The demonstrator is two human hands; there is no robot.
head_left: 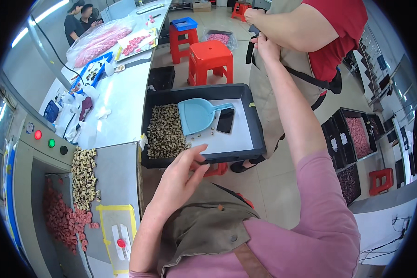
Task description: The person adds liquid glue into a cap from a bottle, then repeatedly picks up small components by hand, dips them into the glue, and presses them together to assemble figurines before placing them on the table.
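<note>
the left hand (178, 178) is resting loose and released on the near rim of the black tray (257, 125), grasping nothing. the right hand (265, 45) is reaching far to another person's apron strap (250, 52); if it is gripping the strap, i cannot tell. a blue scoop (197, 115) is lying inside the tray.

Clear bag of pink pieces (97, 41) on far bench; dark phone screen (225, 120) in tray.
</note>
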